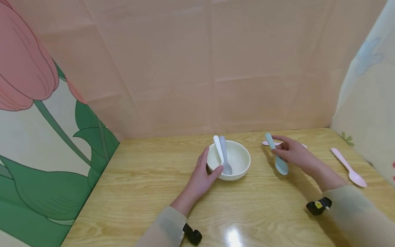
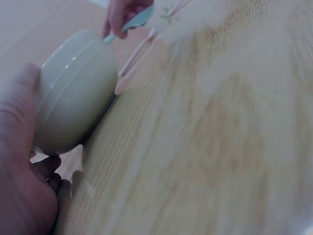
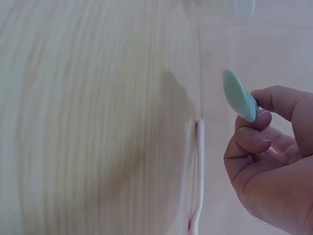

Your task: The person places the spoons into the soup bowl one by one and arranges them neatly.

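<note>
My left hand [image 1: 200, 176] holds the left side of a white bowl [image 1: 233, 177], thumb at the near rim and fingers along the outer wall. In the left wrist view the bowl [image 2: 80, 93] hides part of those fingers. Inside it lean a white-handled utensil [image 1: 218, 147] and a grey-blue spoon [image 1: 227, 167], handles over the far rim. To the right of the bowl, my right hand [image 1: 294, 153] pinches a light teal spoon [image 1: 281, 166] by its handle, above the table. The teal spoon [image 3: 237, 98] also shows in the right wrist view.
A pink utensil [image 1: 266, 143] lies on the wooden table [image 1: 139, 181] behind my right hand, which partly hides it. Farther right lies a pink spoon [image 1: 356, 178]. A pinkish backdrop [image 1: 185, 68] rises at the table's far edge, with a tulip-printed sheet [image 1: 58, 192] at the left.
</note>
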The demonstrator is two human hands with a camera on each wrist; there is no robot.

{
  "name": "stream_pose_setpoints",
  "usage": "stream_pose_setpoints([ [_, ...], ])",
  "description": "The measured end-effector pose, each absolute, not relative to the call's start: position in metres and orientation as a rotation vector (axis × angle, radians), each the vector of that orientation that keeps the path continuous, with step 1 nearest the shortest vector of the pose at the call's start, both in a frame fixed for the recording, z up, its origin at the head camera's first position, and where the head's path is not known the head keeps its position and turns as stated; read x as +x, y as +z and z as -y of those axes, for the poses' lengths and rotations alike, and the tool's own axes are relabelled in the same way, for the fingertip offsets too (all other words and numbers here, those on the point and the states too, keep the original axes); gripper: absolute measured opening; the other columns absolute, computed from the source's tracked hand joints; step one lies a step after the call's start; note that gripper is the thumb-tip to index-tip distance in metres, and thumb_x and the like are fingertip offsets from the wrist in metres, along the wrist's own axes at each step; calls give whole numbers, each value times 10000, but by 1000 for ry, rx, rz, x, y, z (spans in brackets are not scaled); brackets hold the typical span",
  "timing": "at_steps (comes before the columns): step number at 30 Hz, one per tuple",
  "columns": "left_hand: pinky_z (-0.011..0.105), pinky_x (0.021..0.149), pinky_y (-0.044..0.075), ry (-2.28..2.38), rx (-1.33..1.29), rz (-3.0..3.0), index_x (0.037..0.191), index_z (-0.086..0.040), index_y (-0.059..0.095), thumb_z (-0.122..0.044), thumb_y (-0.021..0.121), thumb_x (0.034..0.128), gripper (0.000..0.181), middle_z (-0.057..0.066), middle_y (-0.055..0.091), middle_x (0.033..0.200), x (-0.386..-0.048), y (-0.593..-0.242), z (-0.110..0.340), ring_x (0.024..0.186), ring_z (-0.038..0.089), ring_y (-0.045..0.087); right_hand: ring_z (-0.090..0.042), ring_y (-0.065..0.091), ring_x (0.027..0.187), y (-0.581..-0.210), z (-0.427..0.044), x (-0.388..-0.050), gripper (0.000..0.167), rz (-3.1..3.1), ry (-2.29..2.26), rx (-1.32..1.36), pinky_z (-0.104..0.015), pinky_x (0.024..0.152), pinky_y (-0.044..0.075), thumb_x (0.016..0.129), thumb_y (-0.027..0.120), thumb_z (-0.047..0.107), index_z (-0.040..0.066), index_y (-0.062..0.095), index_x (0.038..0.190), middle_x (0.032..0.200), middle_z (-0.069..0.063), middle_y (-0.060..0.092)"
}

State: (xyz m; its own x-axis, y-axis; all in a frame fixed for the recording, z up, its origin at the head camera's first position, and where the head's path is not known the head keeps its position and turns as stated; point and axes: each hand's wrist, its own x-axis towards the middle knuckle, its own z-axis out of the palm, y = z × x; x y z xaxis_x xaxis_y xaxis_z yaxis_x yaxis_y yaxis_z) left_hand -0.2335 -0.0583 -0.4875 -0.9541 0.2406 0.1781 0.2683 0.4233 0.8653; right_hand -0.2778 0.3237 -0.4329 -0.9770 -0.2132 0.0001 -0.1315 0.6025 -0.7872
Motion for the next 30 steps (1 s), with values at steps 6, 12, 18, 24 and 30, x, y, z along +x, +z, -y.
stream_pose_setpoints([
  [6, 554, 1296, 292, -1624, -468, 2620, 1792, -259, 146, -581, 682, 1062, 961, 77, 242, 1808, -233, -488, 59, 1617, 301, 319, -151, 581, 856, -425, -310, -275, 759, -2692, -1416, -270, -265, 713, 541, 1136, 666, 263, 88, 265, 1756, 1147, -185, 627],
  [12, 557, 1299, 279, -1626, -468, 2623, 1793, -266, 138, -586, 680, 1062, 965, 78, 229, 1813, -231, -487, 61, 1622, 309, 306, -155, 616, 920, -419, -297, -277, 780, -2675, -1511, -253, -253, 792, 585, 1129, 679, 250, 142, 245, 1768, 1162, -176, 608],
  [18, 545, 1304, 270, -1623, -457, 2653, 1794, -292, 114, -615, 675, 1056, 982, 53, 204, 1823, -231, -488, 62, 1628, 289, 289, -154, 615, 890, -416, -283, -280, 782, -2652, -1601, -253, -255, 792, 579, 1132, 653, 169, 147, 212, 1778, 1145, -166, 613],
  [24, 537, 1307, 264, -1626, -457, 2655, 1793, -301, 110, -613, 681, 1054, 986, 44, 202, 1823, -231, -489, 63, 1629, 280, 287, -149, 619, 885, -411, -270, -283, 797, -2627, -1674, -270, -261, 784, 575, 1130, 646, 157, 177, 193, 1785, 1134, -154, 609],
  [30, 561, 1299, 277, -1627, -458, 2639, 1793, -289, 131, -591, 689, 1058, 971, 66, 223, 1816, -231, -489, 62, 1623, 309, 305, -143, 634, 885, -406, -257, -283, 838, -2587, -1753, -269, -256, 789, 581, 1117, 671, 165, 210, 173, 1790, 1129, -136, 609],
])
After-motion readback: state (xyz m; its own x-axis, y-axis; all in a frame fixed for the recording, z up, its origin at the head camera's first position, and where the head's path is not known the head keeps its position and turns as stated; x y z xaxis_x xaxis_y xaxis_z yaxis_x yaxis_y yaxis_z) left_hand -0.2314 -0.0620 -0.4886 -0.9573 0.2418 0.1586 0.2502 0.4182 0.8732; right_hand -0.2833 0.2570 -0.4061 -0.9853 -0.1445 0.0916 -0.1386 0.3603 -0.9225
